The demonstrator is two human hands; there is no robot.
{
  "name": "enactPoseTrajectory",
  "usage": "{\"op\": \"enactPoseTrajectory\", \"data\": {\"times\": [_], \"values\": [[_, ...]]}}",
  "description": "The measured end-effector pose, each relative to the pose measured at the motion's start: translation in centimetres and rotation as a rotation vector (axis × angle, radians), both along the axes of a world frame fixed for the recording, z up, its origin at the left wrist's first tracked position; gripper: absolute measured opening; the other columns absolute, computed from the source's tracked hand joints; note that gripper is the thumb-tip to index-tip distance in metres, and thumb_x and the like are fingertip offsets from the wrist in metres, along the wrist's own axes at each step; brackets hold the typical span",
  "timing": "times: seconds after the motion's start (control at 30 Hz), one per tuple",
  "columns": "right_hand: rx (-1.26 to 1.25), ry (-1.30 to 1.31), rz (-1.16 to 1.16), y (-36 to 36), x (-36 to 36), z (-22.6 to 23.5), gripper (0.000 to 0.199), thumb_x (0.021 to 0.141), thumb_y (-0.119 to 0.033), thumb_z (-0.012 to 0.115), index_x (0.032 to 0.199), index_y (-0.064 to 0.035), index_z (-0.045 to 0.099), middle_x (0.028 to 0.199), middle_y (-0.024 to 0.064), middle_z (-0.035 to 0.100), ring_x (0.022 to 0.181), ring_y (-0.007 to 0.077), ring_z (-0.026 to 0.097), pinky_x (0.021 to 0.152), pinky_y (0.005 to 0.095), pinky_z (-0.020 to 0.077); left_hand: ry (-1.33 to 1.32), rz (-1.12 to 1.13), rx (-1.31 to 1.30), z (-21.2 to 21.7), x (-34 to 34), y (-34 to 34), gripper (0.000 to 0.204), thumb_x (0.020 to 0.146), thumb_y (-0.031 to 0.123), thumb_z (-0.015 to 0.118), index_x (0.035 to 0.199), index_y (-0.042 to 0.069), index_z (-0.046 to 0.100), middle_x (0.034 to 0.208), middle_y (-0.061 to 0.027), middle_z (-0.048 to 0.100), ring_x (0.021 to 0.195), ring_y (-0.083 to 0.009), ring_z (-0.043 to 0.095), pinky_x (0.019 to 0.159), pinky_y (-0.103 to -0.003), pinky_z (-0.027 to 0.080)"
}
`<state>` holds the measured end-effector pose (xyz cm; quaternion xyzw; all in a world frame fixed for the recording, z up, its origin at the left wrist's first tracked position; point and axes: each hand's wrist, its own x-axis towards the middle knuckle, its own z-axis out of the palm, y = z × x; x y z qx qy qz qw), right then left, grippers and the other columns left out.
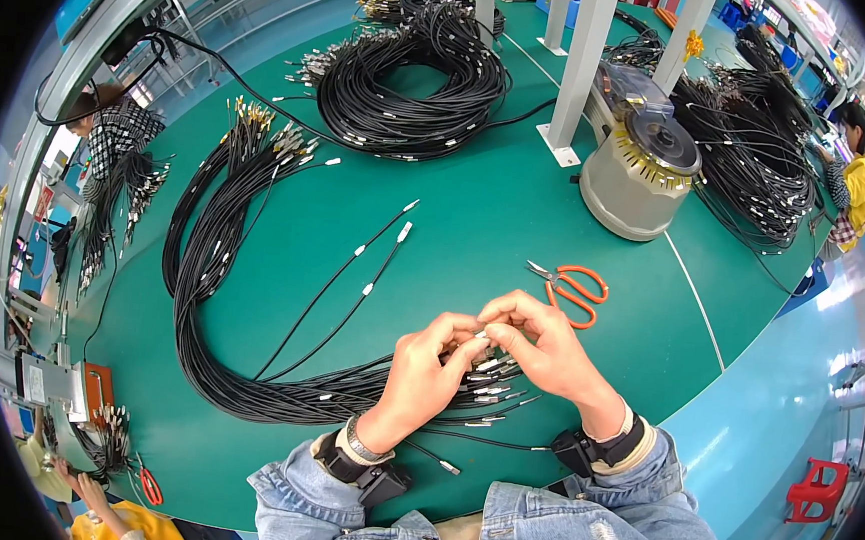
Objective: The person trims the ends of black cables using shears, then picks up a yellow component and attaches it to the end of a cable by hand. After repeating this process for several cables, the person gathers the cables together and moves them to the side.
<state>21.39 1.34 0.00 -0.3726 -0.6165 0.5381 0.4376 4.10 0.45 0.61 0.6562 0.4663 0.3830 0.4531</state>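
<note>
You wear a faded light-blue denim jacket (pixel 670 532) with a frayed pale patch (pixel 608 539) on its right side. Black straps (pixel 625 444) carry boxy black modules (pixel 386 485) at both your wrists; a silver-coloured band (pixel 364 445) circles the left one.

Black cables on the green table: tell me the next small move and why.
Probably a light, steadying press on the small pale piece: the left hand and right hand meet at it, beside the cable ends, while the orange-handled scissors lie untouched.
</note>
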Motion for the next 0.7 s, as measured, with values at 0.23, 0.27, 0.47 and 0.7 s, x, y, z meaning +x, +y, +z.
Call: {"op": "enactPoseTrajectory", "data": {"times": [0.23,0.27,0.47,0.7], "values": [[-0.056,0.004,-0.019,0.4,0.1,-0.7,0.015,0.092,-0.006,0.055,0.105,-0.0002,0.052,0.086,0.0037,0.061,0.079,0.0079,0.058,0.068,0.023,0.0462,-0.004,-0.009,-0.025,-1.0,-0.8,0.0,0.008,0.088,0.003,0.061,0.093,-0.003,0.06,0.076,-0.0077,0.068,0.064,-0.0104,0.064,0.056,-0.024,0.051],[-0.084,0.043,-0.009,0.3,0.1,-0.7,0.015,0.092,-0.006,0.055,0.105,-0.0004,0.052,0.086,0.0033,0.06,0.077,0.0072,0.057,0.067,0.0224,0.0454,-0.005,-0.008,-0.027,-1.0,-0.6,0.1,0.008,0.088,0.003,0.061,0.093,-0.003,0.06,0.076,-0.0077,0.068,0.064,-0.0104,0.064,0.056,-0.024,0.051],[-0.151,0.09,0.011,0.1,0.0,-1.0,0.014,0.093,-0.005,0.053,0.106,-0.0011,0.05,0.081,0.0005,0.056,0.067,0.0044,0.047,0.062,0.0203,0.0408,0.142,0.001,0.213,-1.2,-0.5,0.4,0.006,0.085,0.002,0.065,0.088,-0.002,0.062,0.072,-0.0067,0.067,0.059,-0.0109,0.062,0.053,-0.022,0.049],[-0.206,0.216,-0.007,0.7,0.5,-1.0,0.014,0.094,-0.006,0.05,0.107,-0.0018,0.049,0.077,-0.0018,0.051,0.064,0.0047,0.043,0.06,0.0204,0.038,0.131,0.032,0.202,-2.0,-1.9,0.5,0.008,0.083,0.002,0.066,0.088,-0.002,0.061,0.07,-0.0077,0.066,0.058,-0.0126,0.062,0.053,-0.024,0.048]]}}
